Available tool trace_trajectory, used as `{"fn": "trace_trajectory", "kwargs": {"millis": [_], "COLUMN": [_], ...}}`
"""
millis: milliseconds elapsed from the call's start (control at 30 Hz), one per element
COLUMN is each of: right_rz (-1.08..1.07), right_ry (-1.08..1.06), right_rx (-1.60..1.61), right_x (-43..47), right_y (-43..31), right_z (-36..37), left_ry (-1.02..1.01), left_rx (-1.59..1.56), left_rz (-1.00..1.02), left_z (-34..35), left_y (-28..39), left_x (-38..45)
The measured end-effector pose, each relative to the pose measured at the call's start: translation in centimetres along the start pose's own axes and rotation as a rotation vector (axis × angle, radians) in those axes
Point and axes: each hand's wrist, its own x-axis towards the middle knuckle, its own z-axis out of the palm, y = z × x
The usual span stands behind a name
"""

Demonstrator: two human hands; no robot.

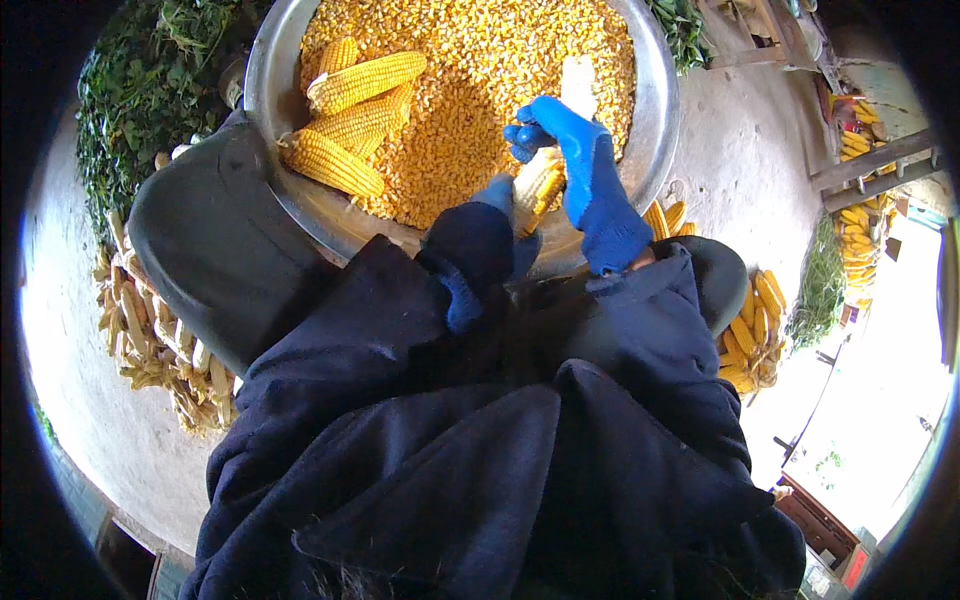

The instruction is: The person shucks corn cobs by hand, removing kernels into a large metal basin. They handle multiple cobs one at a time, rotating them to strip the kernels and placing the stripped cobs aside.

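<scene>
My left hand [487, 206], in a dark blue glove, grips a partly shelled corn ear [536, 193] low over the near side of a metal basin [660, 127]. Yellow kernels remain along one side of this ear, and its pale core shows on the other. My right hand [574, 146], in a bright blue coated glove, curls close above the ear's far end. A bare whitish corn cob [578, 84] sticks out past its index finger; the palm is hidden. Loose corn kernels [465, 90] fill the basin. Several full corn ears [367, 82] rest on them at the left.
Beside my left leg [217, 232] lies a heap of pale cobs and husks [157, 322]. Green leafy plants [142, 127] are piled at the upper left. More corn ears [754, 322] lie by my right knee. A wooden frame [870, 161] stands at the far right.
</scene>
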Motion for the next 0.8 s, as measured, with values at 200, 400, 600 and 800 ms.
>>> {"fn": "trace_trajectory", "kwargs": {"millis": [200,400,600,800], "right_rz": [0.005,-0.268,-0.275,0.013], "right_ry": [-0.081,-0.355,-0.274,0.156], "right_rx": [0.244,0.272,0.13,0.26], "right_x": [1.8,-0.5,-1.0,0.1], "right_y": [1.6,-2.5,-1.0,1.6], "right_z": [-0.8,-1.7,-0.1,1.5], "left_ry": [0.051,-0.423,-0.251,-0.034], "left_rx": [0.1,-1.023,-0.691,0.017], "left_rz": [-0.03,-0.141,-0.124,-0.126], "left_z": [-0.1,-5.5,-3.7,-1.6], "left_y": [-0.5,1.6,2.3,1.6], "left_x": [0.3,1.1,0.6,0.8]}}
